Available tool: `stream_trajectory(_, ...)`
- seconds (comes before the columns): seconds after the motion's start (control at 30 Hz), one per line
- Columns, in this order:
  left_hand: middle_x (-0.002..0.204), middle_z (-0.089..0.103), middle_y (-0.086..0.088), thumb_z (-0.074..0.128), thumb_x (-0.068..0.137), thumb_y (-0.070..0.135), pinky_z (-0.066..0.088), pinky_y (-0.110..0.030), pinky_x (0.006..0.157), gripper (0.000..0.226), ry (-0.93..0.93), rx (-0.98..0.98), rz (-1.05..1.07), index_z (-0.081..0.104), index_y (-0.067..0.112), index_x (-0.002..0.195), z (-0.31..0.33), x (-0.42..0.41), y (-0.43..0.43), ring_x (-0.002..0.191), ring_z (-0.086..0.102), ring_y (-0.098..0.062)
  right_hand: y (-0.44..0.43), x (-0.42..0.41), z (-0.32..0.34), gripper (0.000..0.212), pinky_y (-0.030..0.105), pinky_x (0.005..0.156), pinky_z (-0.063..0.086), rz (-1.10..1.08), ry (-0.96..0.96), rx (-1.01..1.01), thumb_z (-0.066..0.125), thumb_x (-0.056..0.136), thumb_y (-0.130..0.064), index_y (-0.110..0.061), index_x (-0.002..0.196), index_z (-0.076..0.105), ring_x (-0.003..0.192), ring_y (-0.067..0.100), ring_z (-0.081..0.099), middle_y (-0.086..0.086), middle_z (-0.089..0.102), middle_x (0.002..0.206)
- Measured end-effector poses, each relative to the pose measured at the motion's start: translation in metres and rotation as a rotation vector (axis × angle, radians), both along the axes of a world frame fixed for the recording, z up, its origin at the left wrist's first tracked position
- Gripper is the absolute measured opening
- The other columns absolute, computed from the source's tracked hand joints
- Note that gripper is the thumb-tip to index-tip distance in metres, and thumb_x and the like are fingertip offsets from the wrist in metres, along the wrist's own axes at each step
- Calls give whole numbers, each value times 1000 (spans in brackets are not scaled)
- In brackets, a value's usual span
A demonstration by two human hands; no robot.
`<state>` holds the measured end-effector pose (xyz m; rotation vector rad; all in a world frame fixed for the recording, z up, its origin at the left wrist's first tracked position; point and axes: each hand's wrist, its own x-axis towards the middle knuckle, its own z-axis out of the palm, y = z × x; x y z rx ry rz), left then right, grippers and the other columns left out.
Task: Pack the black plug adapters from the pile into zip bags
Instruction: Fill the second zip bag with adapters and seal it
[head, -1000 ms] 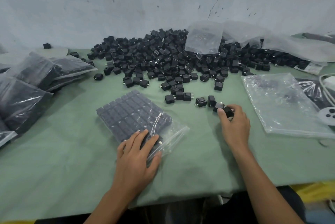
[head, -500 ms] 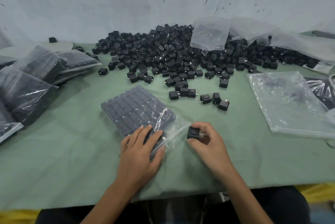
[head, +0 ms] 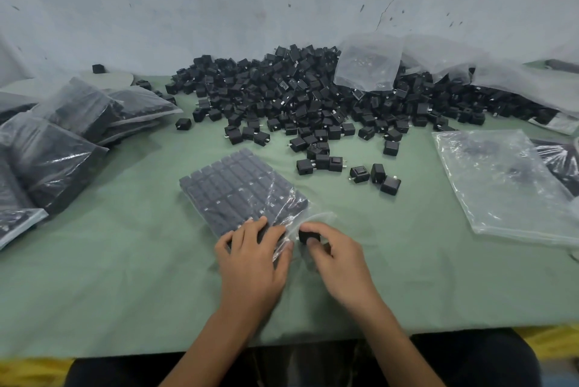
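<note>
At the near centre of the table [head: 125, 277], one black plug adapter [head: 308, 235] is being pinched between thumb and curled fingers of the right hand [head: 340, 261], at the mouth of the zip bag [head: 238, 189]. It is being judged light, rigid and smooth; the flat sides are being advised as the hold. The bag's slippery film is being pressed down by straight fingers of the left hand [head: 250, 258]. The pile [head: 297, 98] is lying farther back.

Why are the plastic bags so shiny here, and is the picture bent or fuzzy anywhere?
Head view: glare streaks whiten the packed bags at left and the empty bags at right; shadows are soft; the wide lens bows the table at its near edge; the right hand, pinching an adapter, is slightly blurred.
</note>
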<state>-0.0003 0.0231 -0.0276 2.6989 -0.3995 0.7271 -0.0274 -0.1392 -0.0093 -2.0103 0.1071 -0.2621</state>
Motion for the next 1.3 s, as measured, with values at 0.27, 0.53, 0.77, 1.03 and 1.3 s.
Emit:
stream_trajectory(0.27, 121, 63, 2, 60, 87, 44, 35, -45, 97, 23, -2, -7, -7, 69, 32, 105, -1, 1, 0, 117, 57, -22, 9, 13, -8, 27, 34, 94, 52, -79, 49, -60, 65, 93, -25, -35, 116, 57, 111, 5, 64, -15, 70, 114)
stream_trajectory(0.53, 123, 62, 2, 61, 87, 42, 34, -44, 99, 26, -30, -22, -19, 68, 31, 109, -5, 2, 1, 118, 57, -22, 7, 23, -7, 29, 32, 81, 48, -44, 78, -360, 56, 95, -34, -38, 124, 60, 106, 18, 62, -11, 66, 117)
stream_trajectory(0.77, 121, 62, 5, 58, 89, 43, 35, -43, 97, 32, -17, 24, -21, 65, 33, 118, -5, 3, 2, 114, 57, -20, 7, 24, -12, 27, 32, 80, 48, -35, 91, -387, 49, 100, -36, -37, 125, 60, 104, 16, 62, -13, 63, 117)
stream_trajectory(1.03, 112, 60, -2, 56, 88, 55, 36, -43, 84, 45, 7, 222, -39, 60, 44, 131, 6, 9, 1, 96, 56, -25, 10, 20, -12, 44, 32, 89, 48, -10, 100, -424, 49, 98, -32, -44, 141, 48, 118, 15, 58, -13, 59, 132)
stream_trajectory(1.3, 114, 60, -2, 51, 91, 54, 37, -44, 86, 43, -3, 208, -36, 62, 42, 130, 5, 7, 3, 100, 54, -24, -27, 21, -1, 18, 24, 80, 52, -117, 22, -164, 60, 88, -21, -33, 87, 73, 80, -2, 64, -25, 71, 86)
